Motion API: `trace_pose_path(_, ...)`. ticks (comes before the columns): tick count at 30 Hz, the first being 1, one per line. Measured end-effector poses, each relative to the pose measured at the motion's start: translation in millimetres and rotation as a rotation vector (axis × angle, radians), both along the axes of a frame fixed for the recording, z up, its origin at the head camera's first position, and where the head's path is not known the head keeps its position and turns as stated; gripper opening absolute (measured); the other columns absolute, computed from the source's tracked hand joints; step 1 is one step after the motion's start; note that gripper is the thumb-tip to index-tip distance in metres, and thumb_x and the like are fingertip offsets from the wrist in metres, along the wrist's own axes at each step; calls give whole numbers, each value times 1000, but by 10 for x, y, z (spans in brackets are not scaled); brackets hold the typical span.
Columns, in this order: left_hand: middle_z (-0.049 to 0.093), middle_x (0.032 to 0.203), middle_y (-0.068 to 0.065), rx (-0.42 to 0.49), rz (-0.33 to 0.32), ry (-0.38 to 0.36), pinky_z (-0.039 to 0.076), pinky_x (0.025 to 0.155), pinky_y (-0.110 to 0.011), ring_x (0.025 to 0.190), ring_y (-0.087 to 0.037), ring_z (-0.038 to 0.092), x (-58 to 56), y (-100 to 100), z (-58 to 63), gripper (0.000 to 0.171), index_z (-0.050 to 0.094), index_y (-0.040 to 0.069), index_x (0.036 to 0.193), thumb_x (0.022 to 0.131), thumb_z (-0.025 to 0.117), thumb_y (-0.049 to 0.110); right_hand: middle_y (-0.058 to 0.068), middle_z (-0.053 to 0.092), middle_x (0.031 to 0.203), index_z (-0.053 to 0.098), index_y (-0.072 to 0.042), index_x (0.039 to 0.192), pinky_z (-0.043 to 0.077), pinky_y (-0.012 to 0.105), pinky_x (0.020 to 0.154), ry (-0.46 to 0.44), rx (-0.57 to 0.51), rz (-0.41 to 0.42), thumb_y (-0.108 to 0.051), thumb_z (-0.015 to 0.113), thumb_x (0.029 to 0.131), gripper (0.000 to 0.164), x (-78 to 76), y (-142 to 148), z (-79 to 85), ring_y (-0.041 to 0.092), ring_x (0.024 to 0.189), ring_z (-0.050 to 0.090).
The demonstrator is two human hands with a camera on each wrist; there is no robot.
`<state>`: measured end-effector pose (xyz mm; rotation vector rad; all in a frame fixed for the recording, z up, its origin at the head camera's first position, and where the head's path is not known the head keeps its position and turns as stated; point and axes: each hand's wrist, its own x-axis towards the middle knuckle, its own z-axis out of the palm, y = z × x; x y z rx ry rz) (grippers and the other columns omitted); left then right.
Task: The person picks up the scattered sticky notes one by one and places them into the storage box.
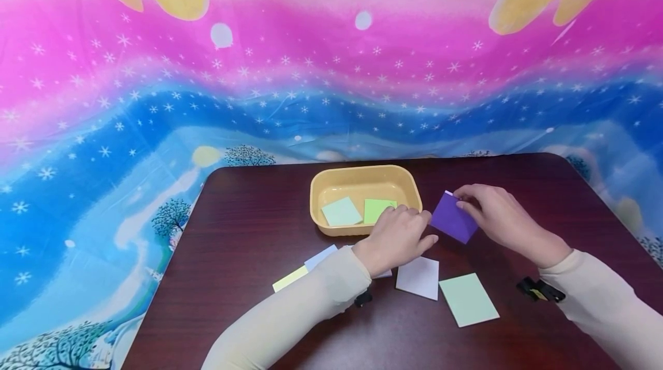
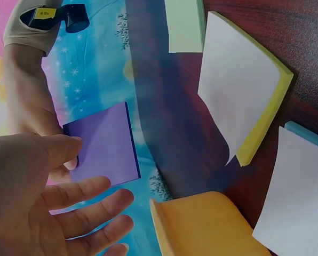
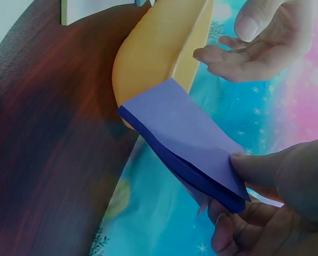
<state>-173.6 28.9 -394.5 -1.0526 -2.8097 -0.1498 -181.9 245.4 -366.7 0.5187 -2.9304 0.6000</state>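
Observation:
My right hand (image 1: 501, 219) pinches a purple sticky note pad (image 1: 453, 221) by one corner, above the table and to the right of the yellow tub (image 1: 313, 209). In the right wrist view the pad (image 3: 177, 125) lies between thumb and fingers, its sheets fanning apart a little. Near the tub's front right corner, my left hand (image 1: 397, 237) holds nothing. The left wrist view has this hand's fingers (image 2: 95, 213) loosely spread, close to the purple pad. Inside the tub lie a pale green pad (image 1: 342, 212) and a bright green pad (image 1: 378, 209).
In front of the tub lie a white-topped pad (image 1: 418, 278), a light green pad (image 1: 468, 299) and a yellow-edged pad (image 1: 290, 279), partly behind the left sleeve. A dark wooden table (image 1: 248, 214) carries everything, with a patterned cloth (image 1: 321, 65) hanging behind it.

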Motion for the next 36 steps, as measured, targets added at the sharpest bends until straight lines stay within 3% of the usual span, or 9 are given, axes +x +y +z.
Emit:
trace_pose_path(21, 74, 97, 6, 69, 24, -39, 50, 75, -28, 86, -12, 64, -66, -101, 67, 34, 69, 18, 114, 100, 58, 46, 21, 73, 102, 70, 3, 113, 55, 33, 63, 32, -25, 18, -5, 69, 93, 21, -10, -127, 133, 20, 77, 66)
trace_pose_path(36, 70, 88, 6, 60, 49, -7, 50, 73, -32, 84, -16, 65, -93, -196, 90, 29, 66, 20, 101, 99, 59, 48, 20, 73, 102, 71, 2, 111, 54, 31, 63, 58, -34, 28, -5, 69, 93, 19, -43, -208, 140, 20, 76, 67)
